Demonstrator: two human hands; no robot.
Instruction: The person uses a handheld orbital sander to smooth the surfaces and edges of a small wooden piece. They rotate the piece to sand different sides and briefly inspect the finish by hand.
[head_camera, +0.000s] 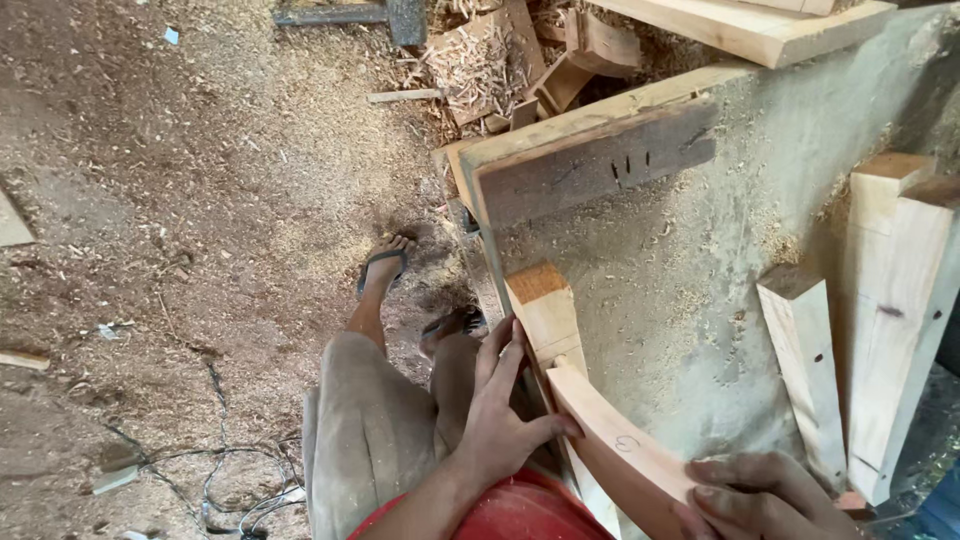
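Both hands clamp the curved wooden piece (610, 440) at lower centre: left hand (500, 420) steadies, right hand (760, 495) should press flat against the dusty surface (680, 290).

- The left hand (505, 415) grips a curved wooden piece (610, 435) against a pale block (548, 310).
- The right hand (765, 497) presses its lower end.
- Sawdust covers the floor (180, 200) and workbench (700, 260).
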